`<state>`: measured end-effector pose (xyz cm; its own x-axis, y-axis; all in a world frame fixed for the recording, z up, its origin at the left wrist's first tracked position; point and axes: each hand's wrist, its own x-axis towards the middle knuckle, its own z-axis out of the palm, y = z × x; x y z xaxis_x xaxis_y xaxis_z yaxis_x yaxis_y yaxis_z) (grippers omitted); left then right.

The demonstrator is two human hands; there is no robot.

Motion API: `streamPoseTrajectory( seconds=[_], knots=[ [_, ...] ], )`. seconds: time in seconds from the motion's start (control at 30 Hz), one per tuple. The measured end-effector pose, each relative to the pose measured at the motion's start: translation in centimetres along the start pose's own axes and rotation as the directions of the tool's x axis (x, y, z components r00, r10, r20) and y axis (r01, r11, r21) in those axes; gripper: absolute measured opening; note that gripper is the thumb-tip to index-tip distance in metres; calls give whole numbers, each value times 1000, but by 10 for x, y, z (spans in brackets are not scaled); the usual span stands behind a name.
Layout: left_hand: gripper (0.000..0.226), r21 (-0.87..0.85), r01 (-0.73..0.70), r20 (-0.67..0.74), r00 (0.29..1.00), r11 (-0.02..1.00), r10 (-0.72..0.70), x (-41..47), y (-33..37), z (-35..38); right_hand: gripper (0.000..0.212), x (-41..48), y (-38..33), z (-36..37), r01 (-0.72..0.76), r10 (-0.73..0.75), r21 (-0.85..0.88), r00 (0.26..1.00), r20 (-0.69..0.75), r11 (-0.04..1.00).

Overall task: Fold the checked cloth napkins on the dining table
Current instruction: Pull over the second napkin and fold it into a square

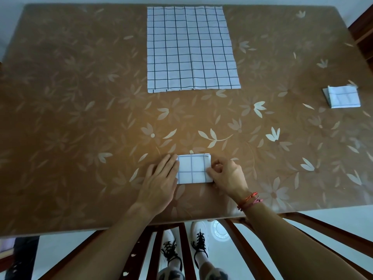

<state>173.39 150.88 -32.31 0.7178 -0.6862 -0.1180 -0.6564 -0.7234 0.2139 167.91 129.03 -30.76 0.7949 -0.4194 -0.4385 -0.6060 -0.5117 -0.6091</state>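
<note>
A white napkin with dark checks, folded into a small rectangle [192, 168], lies near the table's front edge. My left hand [159, 182] rests flat with its fingers on the napkin's left edge. My right hand [226, 174] pinches the napkin's right edge between thumb and fingers. A large unfolded checked napkin [189, 49] lies spread flat at the far middle of the table. Another folded checked napkin [342, 97] sits at the right side.
The table [80, 118] wears a brown cover with a pale flower pattern. A dark wooden chair [248, 249] stands under the front edge, with my shoes visible between its slats. More dark wood shows at the far right corner [363, 27].
</note>
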Motion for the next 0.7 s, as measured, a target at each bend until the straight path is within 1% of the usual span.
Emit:
streamPoseTrajectory(
  seconds=[0.07,0.13,0.17,0.2,0.23,0.3,0.33,0.37,0.43,0.53,0.63,0.7],
  knots=[
    [49,20,-6,7,1000,1000,6,0,-1,1,8,-2,-1,-1,0,0,5,1000,-5,1000],
    [51,25,1,18,1000,1000,-1,1,-2,2,11,-6,-2,-2,37,-40,-54,998,-51,998],
    [52,26,5,25,1000,1000,-5,1,-3,3,12,-8,-4,-2,85,-99,-129,990,-100,988],
    [53,31,8,34,999,999,-9,1,-3,3,14,-10,-7,-1,155,-189,-212,970,-151,965],
    [54,38,9,43,999,999,-11,2,-3,3,18,-13,-11,1,242,-302,-287,935,-187,927],
    [55,46,10,53,999,999,-13,1,-3,5,26,-16,-21,11,444,-534,-369,824,-192,817],
    [55,49,13,56,998,999,-16,1,-3,6,31,-18,-25,19,515,-608,-392,777,-160,762],
    [55,53,16,57,998,998,-19,0,-4,8,38,-18,-28,29,558,-647,-409,755,-111,721],
    [55,55,20,51,998,998,-23,0,-4,11,48,-17,-30,49,601,-677,-451,736,-9,660],
    [54,38,13,39,999,999,-14,-2,-4,14,57,-14,-25,69,623,-684,-505,724,85,597],
    [54,17,2,32,999,1000,-2,-2,-4,15,55,-8,-18,75,633,-670,-518,728,145,576],
    [55,4,8,32,999,1000,-8,-3,-5,15,53,-3,-14,76,615,-646,-539,746,162,575]
  ],
)
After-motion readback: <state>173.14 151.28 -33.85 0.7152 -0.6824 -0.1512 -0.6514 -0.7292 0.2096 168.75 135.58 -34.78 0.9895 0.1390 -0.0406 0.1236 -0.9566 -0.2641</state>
